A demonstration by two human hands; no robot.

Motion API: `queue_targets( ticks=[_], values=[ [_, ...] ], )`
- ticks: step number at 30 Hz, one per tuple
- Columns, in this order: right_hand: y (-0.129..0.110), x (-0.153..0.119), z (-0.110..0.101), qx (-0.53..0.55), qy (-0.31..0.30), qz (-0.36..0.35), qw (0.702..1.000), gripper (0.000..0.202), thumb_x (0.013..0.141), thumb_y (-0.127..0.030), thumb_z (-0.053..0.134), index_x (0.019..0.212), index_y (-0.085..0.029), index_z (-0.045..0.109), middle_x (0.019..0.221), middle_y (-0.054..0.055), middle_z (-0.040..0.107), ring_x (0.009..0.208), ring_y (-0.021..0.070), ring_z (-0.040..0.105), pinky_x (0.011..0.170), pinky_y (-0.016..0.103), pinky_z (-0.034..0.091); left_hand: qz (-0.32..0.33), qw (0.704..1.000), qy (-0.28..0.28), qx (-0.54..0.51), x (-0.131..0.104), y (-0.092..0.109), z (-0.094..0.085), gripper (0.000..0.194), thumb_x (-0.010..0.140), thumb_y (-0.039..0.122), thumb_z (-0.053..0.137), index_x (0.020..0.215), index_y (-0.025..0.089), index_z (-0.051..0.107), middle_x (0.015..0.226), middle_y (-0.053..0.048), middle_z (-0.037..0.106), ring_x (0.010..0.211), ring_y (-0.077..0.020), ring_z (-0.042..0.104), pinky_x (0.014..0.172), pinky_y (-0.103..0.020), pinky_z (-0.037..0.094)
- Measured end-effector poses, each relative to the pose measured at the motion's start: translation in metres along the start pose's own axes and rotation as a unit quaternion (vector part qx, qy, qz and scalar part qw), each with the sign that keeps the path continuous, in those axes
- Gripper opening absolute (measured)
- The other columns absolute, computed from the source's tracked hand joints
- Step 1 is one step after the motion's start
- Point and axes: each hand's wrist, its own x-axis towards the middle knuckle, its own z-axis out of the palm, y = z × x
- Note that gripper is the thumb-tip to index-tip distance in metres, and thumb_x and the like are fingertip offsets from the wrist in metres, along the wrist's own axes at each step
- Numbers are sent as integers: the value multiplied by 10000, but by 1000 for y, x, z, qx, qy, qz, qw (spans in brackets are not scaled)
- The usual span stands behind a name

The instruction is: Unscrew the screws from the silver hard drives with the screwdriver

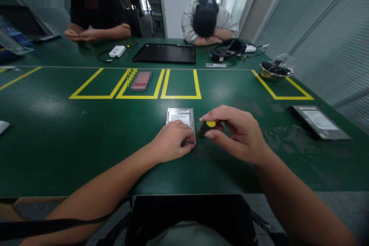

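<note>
Drive (181, 114): head view, flat on table (86, 150), partly under left hand (170, 142), left of right hand (243, 134).
Left hand: fingers curled over drive's near right corner; can't tell if they grip its edge or something small and dark there.
Right hand: gripping tool (208, 125) between thumb and fingers.
Tool: dark, yellow end cap, tilted, lower end toward drive corner by left fingertips; contact unclear, tip too small to read.
Tool risk: looks like a screwdriver; at this slant the tip could skid off and scratch drive or poke left fingers.
Corner risk: left fingers crowd the spot, could block the tip or knock a small part loose.
Drive risk: uneven push from left hand could make it slide or turn on the smooth table.
Second drive (321, 122): beyond right hand, out to its right.
Bowl (275, 75): past right hand, farther forward, dark items inside.
</note>
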Motion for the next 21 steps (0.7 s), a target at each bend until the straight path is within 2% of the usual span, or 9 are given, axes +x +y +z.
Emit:
queue_targets(
  ticks=[5, 9, 13, 17, 21],
  values=[
    [-2, 1, -1, -12, -4, -1, 1000, 313, 835, -169, 689, 1141, -208, 638, 1026, 46, 713, 841, 148, 644, 733, 281, 514, 1, 1000, -7, -6, 0, 0, 0, 87, 834, 278, 617, 822, 203, 659, 793, -13, 649, 815, -202, 557, 784, -344, 410],
    [-3, 3, -1, -40, -2, 23, 999, 293, 851, -173, 667, 1142, -200, 654, 1001, 50, 712, 791, 139, 632, 673, 269, 494, 0, 1000, -12, -20, 0, 2, -1, 60, 826, 250, 627, 810, 201, 658, 791, -5, 655, 820, -194, 560, 801, -340, 409],
    [-2, 5, 2, -11, 13, 3, 1000, 326, 805, -201, 732, 1125, -203, 664, 1056, 70, 667, 939, 179, 620, 691, 276, 499, -11, 1000, -2, -17, 0, 3, -1, 66, 821, 253, 630, 795, 197, 656, 778, -11, 651, 806, -198, 556, 752, -332, 401],
    [-2, 6, 3, -26, 43, 13, 999, 289, 801, -183, 741, 1083, -225, 688, 948, 34, 633, 800, 137, 579, 651, 260, 476, -15, 999, -12, -26, 0, 3, -1, 35, 804, 230, 640, 808, 201, 659, 800, -8, 666, 831, -203, 567, 772, -333, 403],
    [-5, 7, 0, -39, 39, 11, 998, 266, 835, -165, 699, 1094, -228, 693, 929, 27, 664, 790, 132, 582, 670, 264, 472, -20, 999, -17, -41, 1, 2, -1, 20, 791, 219, 657, 809, 211, 655, 796, 6, 670, 831, -199, 565, 785, -331, 399]
  ],
)
